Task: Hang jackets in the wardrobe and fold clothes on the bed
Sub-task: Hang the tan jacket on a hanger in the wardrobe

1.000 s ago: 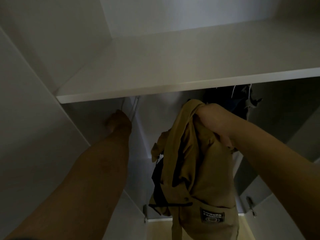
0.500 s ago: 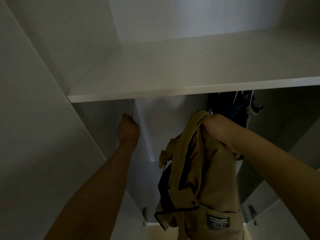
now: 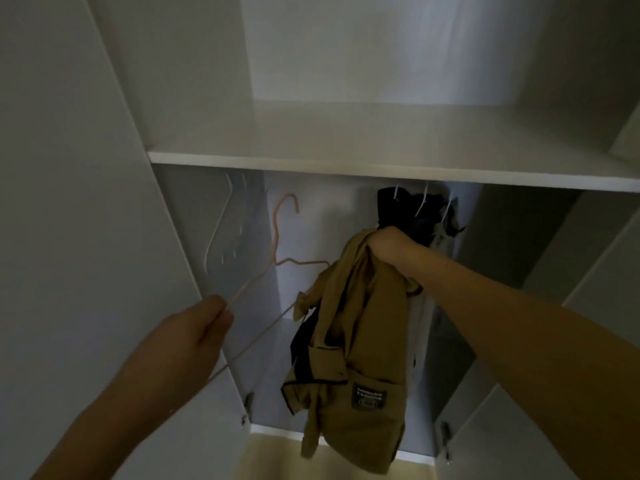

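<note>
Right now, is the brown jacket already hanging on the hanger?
No, the right hand grips the bunched brown jacket, while the left hand holds the pink hanger apart from it.

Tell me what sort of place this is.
Most likely the inside of a white bedroom wardrobe: a shelf above, dark clothes on hangers hanging below it, and spare white hangers at the left.

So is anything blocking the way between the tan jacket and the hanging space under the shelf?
Nothing visible. The tan jacket hangs from the right hand, with open space left of the dark hung clothes.
</note>
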The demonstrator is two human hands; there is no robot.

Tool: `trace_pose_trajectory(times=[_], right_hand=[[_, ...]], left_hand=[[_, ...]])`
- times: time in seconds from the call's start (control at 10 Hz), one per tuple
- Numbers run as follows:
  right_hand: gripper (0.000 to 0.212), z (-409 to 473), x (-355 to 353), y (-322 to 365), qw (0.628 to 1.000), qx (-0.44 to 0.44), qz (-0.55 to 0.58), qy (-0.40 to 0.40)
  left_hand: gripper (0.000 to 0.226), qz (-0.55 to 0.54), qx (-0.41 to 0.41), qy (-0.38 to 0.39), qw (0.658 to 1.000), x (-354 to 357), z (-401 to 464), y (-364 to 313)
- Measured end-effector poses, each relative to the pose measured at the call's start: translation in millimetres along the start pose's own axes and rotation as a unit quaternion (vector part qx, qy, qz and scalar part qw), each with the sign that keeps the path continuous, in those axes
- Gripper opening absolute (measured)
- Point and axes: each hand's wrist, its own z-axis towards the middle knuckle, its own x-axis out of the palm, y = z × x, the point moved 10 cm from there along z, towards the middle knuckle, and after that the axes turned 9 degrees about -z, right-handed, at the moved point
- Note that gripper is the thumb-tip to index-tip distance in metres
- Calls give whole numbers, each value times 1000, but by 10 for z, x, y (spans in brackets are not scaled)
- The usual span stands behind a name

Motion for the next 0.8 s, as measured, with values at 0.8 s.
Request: trace_pose_trajectory(times=[0.8], right_hand=[[28, -942, -815, -257, 916, -41, -388, -92]], left_hand=[[26, -70, -17, 50, 996, -265, -1266, -1328]])
